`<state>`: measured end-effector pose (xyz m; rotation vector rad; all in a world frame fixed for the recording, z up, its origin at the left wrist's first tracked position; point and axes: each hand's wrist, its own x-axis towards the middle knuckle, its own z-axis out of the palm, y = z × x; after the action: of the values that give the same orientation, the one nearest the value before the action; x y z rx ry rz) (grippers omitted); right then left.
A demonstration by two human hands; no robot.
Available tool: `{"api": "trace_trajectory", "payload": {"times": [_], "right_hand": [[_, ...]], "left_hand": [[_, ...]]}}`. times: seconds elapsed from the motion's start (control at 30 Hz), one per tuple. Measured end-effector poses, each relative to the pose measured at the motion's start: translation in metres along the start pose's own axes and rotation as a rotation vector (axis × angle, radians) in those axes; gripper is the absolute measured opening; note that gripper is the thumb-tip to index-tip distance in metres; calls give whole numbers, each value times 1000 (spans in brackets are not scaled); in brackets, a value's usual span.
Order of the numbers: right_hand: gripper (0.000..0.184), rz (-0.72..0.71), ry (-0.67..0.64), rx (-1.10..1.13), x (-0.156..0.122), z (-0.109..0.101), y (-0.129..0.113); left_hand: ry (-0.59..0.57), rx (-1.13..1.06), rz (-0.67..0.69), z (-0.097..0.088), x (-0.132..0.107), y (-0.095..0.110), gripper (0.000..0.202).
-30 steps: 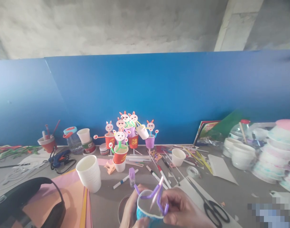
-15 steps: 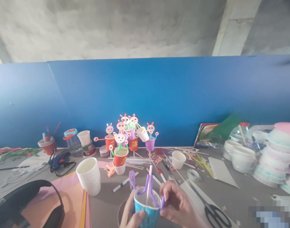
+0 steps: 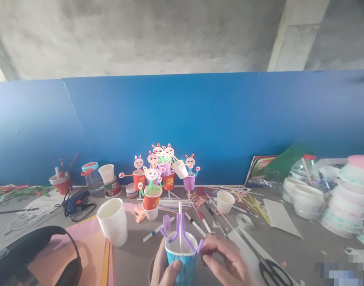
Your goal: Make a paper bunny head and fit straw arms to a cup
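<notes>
My left hand (image 3: 166,264) is wrapped round a blue-coloured paper cup (image 3: 186,266), its thumb on the front. A pale striped straw (image 3: 180,226) stands upright inside the cup. Bent purple stems, like pipe cleaners (image 3: 184,236), rise beside the straw and pass out over the rim on both sides. My right hand (image 3: 225,254) is at the cup's right side, thumb and forefinger a little apart. The forefinger is close to the purple stem end (image 3: 200,246) outside the rim; whether it touches is hard to tell. A purple piece (image 3: 166,223) shows behind the left rim.
Rabbit-faced cup figures (image 3: 152,174) stand ahead. At left are stacked white cups (image 3: 113,222), coloured paper (image 3: 59,254), a black-banded object (image 3: 29,246) and a blue glue gun (image 3: 73,203). Scissors (image 3: 271,270), markers (image 3: 195,223), tape (image 3: 245,221) and cup stacks (image 3: 348,194) lie rightward.
The cup has shifted slightly left and down in view, and its straw stands straighter. My right fingers have loosened from the purple stem end, which now tilts outward.
</notes>
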<state>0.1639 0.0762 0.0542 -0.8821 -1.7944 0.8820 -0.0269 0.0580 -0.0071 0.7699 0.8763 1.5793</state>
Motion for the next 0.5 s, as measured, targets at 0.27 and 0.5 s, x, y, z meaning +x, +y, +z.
{"api": "trace_trajectory", "payload": {"times": [0.27, 0.5], "right_hand": [[25, 11, 141, 23, -4, 7, 7], [68, 102, -132, 89, 7, 11, -4]], "left_hand": [[-98, 1, 65, 3, 7, -2, 64], [-299, 10, 195, 9, 6, -9, 71]]}}
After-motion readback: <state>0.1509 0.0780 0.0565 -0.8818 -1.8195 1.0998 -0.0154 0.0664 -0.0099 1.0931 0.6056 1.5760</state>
